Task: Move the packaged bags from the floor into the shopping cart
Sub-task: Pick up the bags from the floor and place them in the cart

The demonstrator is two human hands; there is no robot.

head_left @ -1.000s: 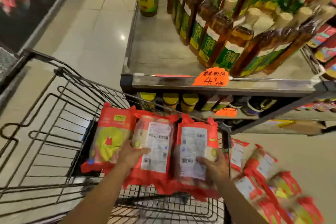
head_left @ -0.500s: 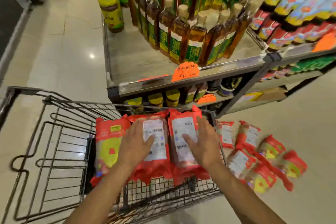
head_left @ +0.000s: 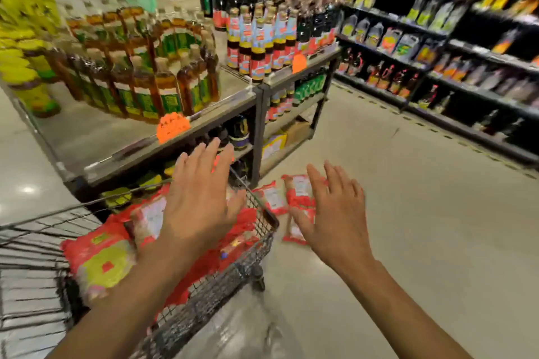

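Red packaged bags (head_left: 99, 259) with yellow-green fronts and white labels lie side by side in the wire shopping cart (head_left: 264, 216) at the lower left. My left hand (head_left: 201, 201) hovers over them, fingers spread, holding nothing. More red bags (head_left: 272, 197) lie on the floor just right of the cart. My right hand (head_left: 335, 213) is raised above those floor bags, open and empty, partly hiding them. The picture is blurred by head motion.
A low metal display shelf (head_left: 204, 116) with oil bottles and an orange price tag stands right behind the cart. Its neighbour holds sauce bottles (head_left: 262, 41). Tall dark shelving (head_left: 437, 67) lines the right side. Pale floor (head_left: 408, 213) stretches between them.
Both hands have let go of the bags in the cart and lifted. The right hand has swung right, over the floor bags. The view has turned right and upward.
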